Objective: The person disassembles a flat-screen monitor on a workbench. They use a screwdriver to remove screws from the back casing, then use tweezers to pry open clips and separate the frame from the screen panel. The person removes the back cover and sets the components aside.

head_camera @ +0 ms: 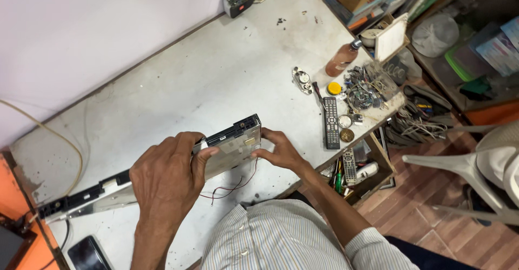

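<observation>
Holding a long flat silver panel with a black edge strip [162,164] tilted up on its long side over a scuffed white workbench [178,81], far end resting down near the bench's left corner. Left hand [167,181] wrapped over the top edge around the middle, fingers curled down the front face, so clamped on properly. Right hand [278,151] pinching the near end, thumb and fingertips pressed against the corner by the black connector block, gripping too, though can't quite make out how much finger sits behind it. Thin red and black wires [232,186] dangling loose under the panel and trailing onto the bench, just in front of the striped shirt. Off to the right: black remote control [331,123] lying flat, yellow round cap [334,88] beside it, a brownish bottle [341,59] tipped over, and a tangled heap of small electronic parts [370,89] right at the bench edge. Dark phone [86,254] at the lower left corner. Risk-wise, looks sketchy in a few ways: those loose wires could snag on a finger or the bench edge and tear off their solder points if the panel gets swung round. Panel standing on edge with weight mostly on the far end, so a slipping grip probably means twisting or cracking it. Also close enough to the remote and parts pile to sweep stuff off the edge into the open drawer [362,172] below.
</observation>
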